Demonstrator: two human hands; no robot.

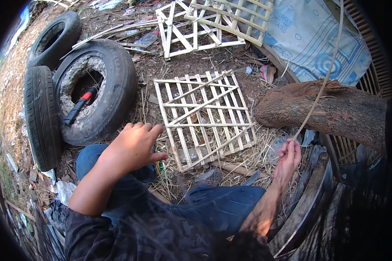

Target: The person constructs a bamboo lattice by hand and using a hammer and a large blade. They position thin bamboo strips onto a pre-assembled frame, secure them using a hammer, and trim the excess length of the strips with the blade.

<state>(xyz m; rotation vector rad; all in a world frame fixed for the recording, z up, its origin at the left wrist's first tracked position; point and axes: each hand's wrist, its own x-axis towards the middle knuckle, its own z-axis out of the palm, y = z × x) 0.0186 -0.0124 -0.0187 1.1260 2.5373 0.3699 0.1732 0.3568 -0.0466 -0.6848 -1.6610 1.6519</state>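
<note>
Pinched in the right hand (288,155), a long bamboo strip (326,71) rises upward; left hand (133,145) rests empty, fingers loosely curled; beside them a lattice panel (204,117) lies assembled, lashing unseen

The strip (324,74) runs out past the top edge. The left hand (133,145) hides its own palm and whatever lies beneath. The lattice stack (213,21) is cut off above.

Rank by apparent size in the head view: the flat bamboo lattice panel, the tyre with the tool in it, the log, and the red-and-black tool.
1. Lattice panel and tyre: alike, so unranked.
2. Log.
3. Red-and-black tool, clearly smallest.
</note>
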